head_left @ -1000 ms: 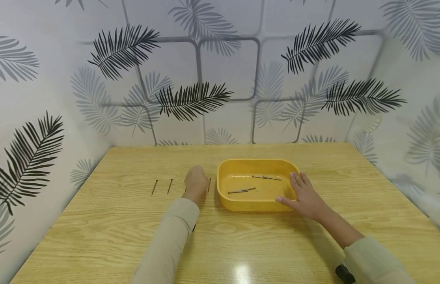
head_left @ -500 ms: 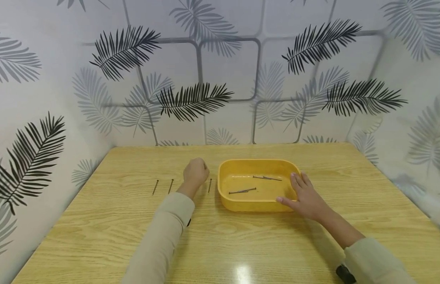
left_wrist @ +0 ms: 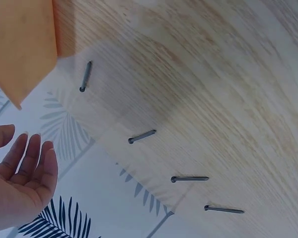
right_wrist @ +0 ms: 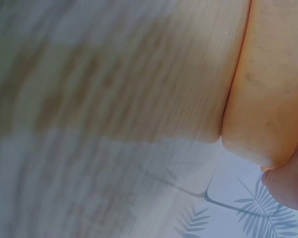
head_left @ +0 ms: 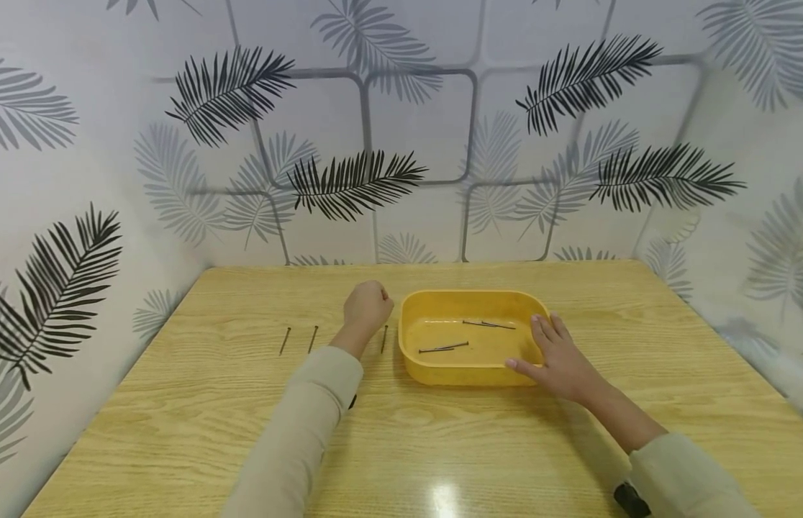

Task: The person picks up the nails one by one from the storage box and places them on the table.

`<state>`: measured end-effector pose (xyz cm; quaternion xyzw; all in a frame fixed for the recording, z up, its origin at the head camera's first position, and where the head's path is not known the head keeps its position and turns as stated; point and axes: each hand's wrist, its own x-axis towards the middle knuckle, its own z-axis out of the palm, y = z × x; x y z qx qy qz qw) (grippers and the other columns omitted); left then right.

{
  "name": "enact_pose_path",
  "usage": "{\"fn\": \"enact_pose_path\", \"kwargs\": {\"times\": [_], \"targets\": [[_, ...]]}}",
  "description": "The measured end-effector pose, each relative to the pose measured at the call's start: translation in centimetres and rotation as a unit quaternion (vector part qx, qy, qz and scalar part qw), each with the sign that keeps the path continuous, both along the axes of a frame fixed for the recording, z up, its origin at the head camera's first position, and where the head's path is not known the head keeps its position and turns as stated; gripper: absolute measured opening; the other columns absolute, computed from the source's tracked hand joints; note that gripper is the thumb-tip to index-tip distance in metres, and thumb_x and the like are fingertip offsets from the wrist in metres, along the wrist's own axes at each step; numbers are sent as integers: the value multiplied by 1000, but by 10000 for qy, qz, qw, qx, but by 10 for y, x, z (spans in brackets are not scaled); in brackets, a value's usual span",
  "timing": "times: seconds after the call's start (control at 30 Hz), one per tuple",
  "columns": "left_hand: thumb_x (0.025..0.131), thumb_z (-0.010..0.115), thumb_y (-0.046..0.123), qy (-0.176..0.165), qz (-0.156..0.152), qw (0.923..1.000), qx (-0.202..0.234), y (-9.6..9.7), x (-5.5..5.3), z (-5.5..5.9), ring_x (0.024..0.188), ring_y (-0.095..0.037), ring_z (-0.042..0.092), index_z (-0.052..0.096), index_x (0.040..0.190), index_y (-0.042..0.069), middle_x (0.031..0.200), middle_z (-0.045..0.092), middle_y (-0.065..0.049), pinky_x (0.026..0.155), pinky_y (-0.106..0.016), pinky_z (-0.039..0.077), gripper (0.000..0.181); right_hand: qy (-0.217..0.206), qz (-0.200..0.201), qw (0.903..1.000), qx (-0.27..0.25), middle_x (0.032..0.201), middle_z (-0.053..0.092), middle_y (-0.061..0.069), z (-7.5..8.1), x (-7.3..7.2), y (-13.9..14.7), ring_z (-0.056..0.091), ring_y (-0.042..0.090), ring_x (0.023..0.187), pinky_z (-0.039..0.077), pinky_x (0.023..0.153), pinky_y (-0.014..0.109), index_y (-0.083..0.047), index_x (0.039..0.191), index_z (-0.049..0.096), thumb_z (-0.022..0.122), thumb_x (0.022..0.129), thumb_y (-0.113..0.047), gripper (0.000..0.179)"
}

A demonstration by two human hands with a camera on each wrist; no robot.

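Yellow in the head view, one tray [head_left: 469,376] holds four nails [head_left: 443,347] in two pairs, the right hand [head_left: 558,362] spread on its rim. In the left wrist view, the left hand [left_wrist: 24,181] is empty, loosely curled, near four more nails [left_wrist: 142,136] on the table [left_wrist: 228,114]. The right wrist view shows the right hand touching the tray.

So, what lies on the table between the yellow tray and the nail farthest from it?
Three other nails, as the left wrist view shows; the left arm hides one in the head view.
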<state>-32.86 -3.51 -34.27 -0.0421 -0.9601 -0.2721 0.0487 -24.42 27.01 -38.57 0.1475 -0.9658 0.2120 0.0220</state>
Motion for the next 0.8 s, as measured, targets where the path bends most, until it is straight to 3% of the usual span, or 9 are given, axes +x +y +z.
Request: {"fn": "enact_pose_path", "kwargs": {"times": [0.1, 0.17, 0.2, 0.33, 0.8], "targets": [[88, 52, 8, 97, -36, 9999, 14, 5, 1, 3, 53, -13, 39, 55, 65, 3, 62, 53, -6, 48, -23, 34, 23, 11, 1, 10000, -1, 149, 11, 34, 0, 0, 0, 0, 50, 138, 11, 106, 66, 13, 142, 14, 54, 88, -51, 93], [88, 53, 8, 198, -90, 9998, 36, 8, 1, 4, 66, -17, 53, 63, 82, -1, 81, 64, -12, 58, -26, 46, 15, 16, 0, 10000, 10, 149, 11, 33, 0, 0, 0, 0, 50, 138, 11, 106, 66, 13, 142, 14, 54, 87, -51, 93], [88, 54, 9, 225, -119, 9997, 44, 9, 1, 5, 75, -20, 58, 65, 91, -3, 92, 66, -14, 65, -28, 50, 16, 19, 0, 10000, 19, 149, 11, 33, 0, 0, 0, 0, 50, 138, 11, 106, 66, 13, 142, 14, 54, 87, -51, 93], [90, 54, 10, 205, -253, 9995, 58, 14, 1, 8, 98, -28, 63, 64, 102, -4, 107, 65, -17, 83, -36, 53, 21, 45, 0, 10000, 38, 149, 12, 33, 0, -1, 0, 1, 50, 138, 12, 106, 66, 13, 142, 15, 54, 87, -51, 93], [90, 57, 10, 217, -625, 9978, 78, 30, 2, 12, 100, -27, 62, 64, 105, -3, 109, 65, -16, 84, -36, 52, 22, 57, 7, 10000, 10, 149, 12, 34, -2, -2, 1, 1, 51, 138, 11, 106, 67, 13, 142, 15, 54, 87, -51, 93]]}}
